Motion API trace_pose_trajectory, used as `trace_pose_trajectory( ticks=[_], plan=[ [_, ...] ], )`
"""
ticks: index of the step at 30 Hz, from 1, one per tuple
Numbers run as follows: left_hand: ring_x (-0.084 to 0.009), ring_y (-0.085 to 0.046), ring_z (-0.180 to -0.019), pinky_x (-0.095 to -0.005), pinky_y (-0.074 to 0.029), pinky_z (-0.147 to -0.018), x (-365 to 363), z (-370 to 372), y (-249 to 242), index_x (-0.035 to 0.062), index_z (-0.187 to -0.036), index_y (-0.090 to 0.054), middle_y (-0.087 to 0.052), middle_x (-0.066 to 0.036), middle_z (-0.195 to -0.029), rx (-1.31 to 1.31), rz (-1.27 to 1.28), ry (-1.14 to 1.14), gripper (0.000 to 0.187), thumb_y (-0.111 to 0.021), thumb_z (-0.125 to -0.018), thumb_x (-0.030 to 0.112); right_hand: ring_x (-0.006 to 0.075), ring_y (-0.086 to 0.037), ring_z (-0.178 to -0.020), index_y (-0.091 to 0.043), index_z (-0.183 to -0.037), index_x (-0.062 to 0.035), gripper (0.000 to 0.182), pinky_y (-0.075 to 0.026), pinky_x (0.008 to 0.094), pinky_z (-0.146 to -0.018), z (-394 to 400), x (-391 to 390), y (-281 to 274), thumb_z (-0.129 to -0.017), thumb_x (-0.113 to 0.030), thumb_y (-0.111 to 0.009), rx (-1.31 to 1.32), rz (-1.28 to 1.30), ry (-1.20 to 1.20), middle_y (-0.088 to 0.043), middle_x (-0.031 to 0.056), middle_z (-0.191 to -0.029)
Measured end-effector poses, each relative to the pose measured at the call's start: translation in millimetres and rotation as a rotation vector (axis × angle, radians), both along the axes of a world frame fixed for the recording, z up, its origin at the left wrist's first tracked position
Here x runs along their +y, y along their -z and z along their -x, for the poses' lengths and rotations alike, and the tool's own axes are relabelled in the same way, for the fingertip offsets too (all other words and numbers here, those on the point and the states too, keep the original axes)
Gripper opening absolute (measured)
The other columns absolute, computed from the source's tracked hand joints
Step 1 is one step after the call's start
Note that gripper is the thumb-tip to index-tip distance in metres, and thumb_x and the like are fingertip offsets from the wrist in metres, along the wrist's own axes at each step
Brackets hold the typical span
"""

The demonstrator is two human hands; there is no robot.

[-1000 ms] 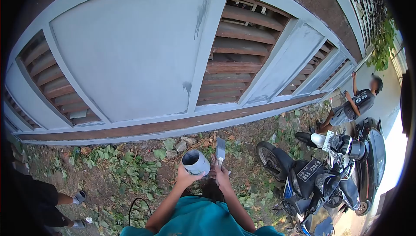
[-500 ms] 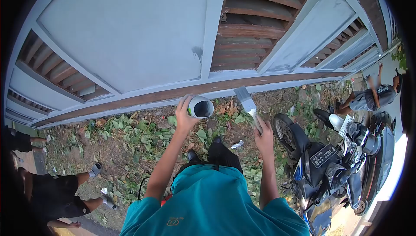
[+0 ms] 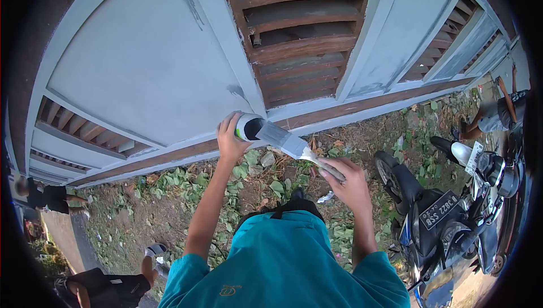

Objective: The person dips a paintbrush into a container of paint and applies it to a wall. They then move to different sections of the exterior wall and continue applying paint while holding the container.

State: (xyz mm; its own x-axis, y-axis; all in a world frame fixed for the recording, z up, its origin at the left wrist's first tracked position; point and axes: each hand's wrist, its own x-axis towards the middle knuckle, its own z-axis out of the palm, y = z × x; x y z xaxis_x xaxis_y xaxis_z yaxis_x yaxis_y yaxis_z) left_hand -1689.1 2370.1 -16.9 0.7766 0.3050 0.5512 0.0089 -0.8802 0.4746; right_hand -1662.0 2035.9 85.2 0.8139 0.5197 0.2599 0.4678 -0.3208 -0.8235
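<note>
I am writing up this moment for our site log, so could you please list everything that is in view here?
paint cup: 1, white with a dark inside, held up before the fence
paintbrush: 1, grey bristles at the cup's mouth
fence: 1, grey panels with brown slats, across the top
motorcycle: 1, black and blue, on the right
ground: dirt with green leaves, below the fence
other people: one far right, legs lower left
teal shirt: 1, bottom centre
left hand: grips the cup
right hand: grips the brush handle
</note>
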Motion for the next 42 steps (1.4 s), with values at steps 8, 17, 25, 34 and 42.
trace_pose_trajectory(
  ticks=[8, 17, 25, 34, 42],
  plan=[
    [-0.0276, -0.055, -0.111, -0.0457, -0.038, -0.093, -27.9, -29.9, 1.4, 0.0109, -0.117, -0.057, -0.058, -0.006, -0.121, -0.067, -0.077, 0.018, 0.074, -0.085, -0.049, 0.021, 0.0308, -0.066, -0.075, -0.068, -0.104, -0.0088, 0.024, -0.052, 0.0366, -0.064, -52.2, -11.5, 4.3, -0.08, -0.012, -0.072, 0.0, 0.075, -0.1, -0.067, 0.0125, -0.089],
    [-0.0308, -0.054, -0.112, -0.0458, -0.038, -0.094, -42.1, -47.7, -22.6, 0.0104, -0.11, -0.062, -0.059, -0.007, -0.118, -0.152, -0.24, 0.05, 0.06, -0.079, -0.052, 0.014, 0.0325, -0.067, -0.073, -0.067, -0.094, -0.0061, 0.021, -0.054, 0.0382, -0.063, -61.8, 20.0, -17.4, -0.077, -0.013, -0.075, -0.145, -0.045, -0.029, -0.068, 0.0141, -0.087],
    [-0.0329, -0.057, -0.107, -0.0427, -0.045, -0.089, -33.9, -39.1, -61.6, 0.0079, -0.109, -0.062, -0.06, -0.011, -0.116, -0.209, -0.158, -0.043, 0.061, -0.081, -0.052, 0.011, 0.0226, -0.071, -0.083, -0.062, -0.089, -0.0049, 0.029, -0.057, 0.0313, -0.07, -75.1, 58.3, -15.7, -0.068, -0.004, -0.082, -0.162, -0.517, -0.034, -0.072, 0.0103, -0.094],
    [-0.0344, -0.059, -0.109, -0.0428, -0.049, -0.09, -19.8, -14.2, -95.4, 0.005, -0.109, -0.063, -0.06, -0.013, -0.116, -0.323, -0.154, -0.136, 0.057, -0.079, -0.054, 0.005, 0.0232, -0.07, -0.087, -0.053, -0.094, -0.0029, 0.033, -0.055, 0.0317, -0.073, -62.2, 103.4, -7.8, -0.072, 0.007, -0.076, -0.2, -0.658, -0.276, -0.07, 0.0151, -0.093],
    [-0.0346, -0.059, -0.109, -0.0426, -0.049, -0.09, -7.8, 3.3, -99.7, 0.0051, -0.109, -0.063, -0.06, -0.013, -0.118, -0.307, -0.147, -0.174, 0.057, -0.078, -0.055, 0.005, 0.0268, -0.069, -0.087, -0.05, -0.096, -0.0043, 0.035, -0.056, 0.0341, -0.075, -53.3, 109.7, -24.5, -0.074, 0.005, -0.075, -0.136, -0.628, -0.363, -0.068, 0.0138, -0.094]
  ],
)
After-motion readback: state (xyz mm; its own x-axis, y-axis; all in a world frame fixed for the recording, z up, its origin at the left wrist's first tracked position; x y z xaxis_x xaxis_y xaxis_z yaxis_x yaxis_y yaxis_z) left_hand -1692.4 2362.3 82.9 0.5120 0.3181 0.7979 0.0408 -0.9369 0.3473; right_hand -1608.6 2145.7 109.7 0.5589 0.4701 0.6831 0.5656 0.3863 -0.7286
